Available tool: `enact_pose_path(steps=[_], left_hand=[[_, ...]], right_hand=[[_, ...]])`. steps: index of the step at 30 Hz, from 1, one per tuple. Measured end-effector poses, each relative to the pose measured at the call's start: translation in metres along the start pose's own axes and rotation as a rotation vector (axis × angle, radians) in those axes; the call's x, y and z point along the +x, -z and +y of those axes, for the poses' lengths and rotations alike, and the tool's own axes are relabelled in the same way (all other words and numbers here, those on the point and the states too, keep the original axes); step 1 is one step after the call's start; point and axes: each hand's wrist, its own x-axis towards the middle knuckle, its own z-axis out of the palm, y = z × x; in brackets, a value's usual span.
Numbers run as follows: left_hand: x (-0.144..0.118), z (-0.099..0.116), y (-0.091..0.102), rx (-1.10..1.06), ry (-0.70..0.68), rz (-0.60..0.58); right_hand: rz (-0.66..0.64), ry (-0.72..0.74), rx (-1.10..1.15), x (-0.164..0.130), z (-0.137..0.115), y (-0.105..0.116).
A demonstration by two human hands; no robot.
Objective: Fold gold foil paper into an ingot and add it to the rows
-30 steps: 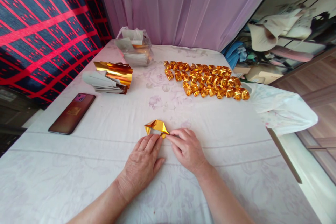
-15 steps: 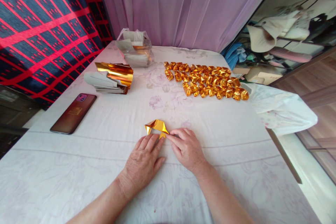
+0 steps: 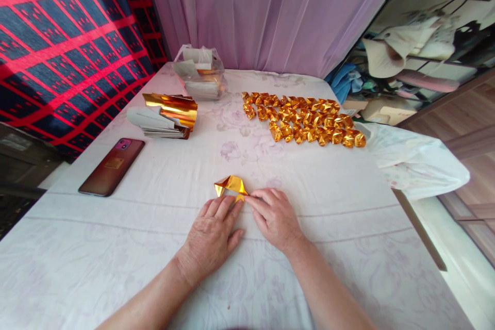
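Observation:
A partly folded piece of gold foil paper (image 3: 233,183) lies on the table in front of me, its shiny side showing and its corners bent up. My left hand (image 3: 212,232) rests flat on the cloth, fingers stretched forward, with the fingertips touching the near edge of the paper. At the paper's right corner, the fingers of my right hand (image 3: 274,217) are closed in a pinch on it. The index fingers of both hands nearly meet there. My fingers partly hide the near side of the paper.
Rows of folded gold foil pieces (image 3: 309,118) sit at the back right. Gold and grey paper sheets (image 3: 166,117) stand bent at the left, before a clear plastic bag (image 3: 201,75) of paper. A phone (image 3: 112,167) lies at left; a white plastic bag (image 3: 421,160) hangs past the right edge.
Both hands keep almost the same place on the foil paper. The near flap looks slightly more covered by the fingertips. The view has shifted a little.

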Motion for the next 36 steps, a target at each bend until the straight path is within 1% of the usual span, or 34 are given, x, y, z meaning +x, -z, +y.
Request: enact_pose_path(steps=[4,10,15,21,26,29,36], left_hand=[[0.001,0.0,0.0,-0.005,-0.001,-0.002],[-0.001,-0.001,0.0,0.008,-0.013,0.02],[-0.004,-0.005,0.0,0.046,-0.062,0.044],[-0.004,-0.009,0.0,0.061,-0.11,0.044],[-0.003,-0.008,-0.003,0.074,-0.113,0.078],[-0.003,-0.007,-0.003,0.084,-0.123,0.086],[-0.005,-0.012,-0.007,0.08,-0.148,0.099]], right_hand=[[-0.001,0.011,-0.012,0.0,-0.001,0.001],[-0.011,-0.017,-0.043,0.0,-0.003,-0.002],[0.01,-0.023,-0.043,0.0,-0.002,-0.003],[0.044,-0.007,-0.058,-0.001,-0.001,-0.004],[0.018,0.018,-0.098,0.0,-0.008,-0.002],[0.014,0.004,-0.129,0.0,-0.012,-0.001],[0.079,-0.046,-0.133,-0.002,-0.011,-0.002]])
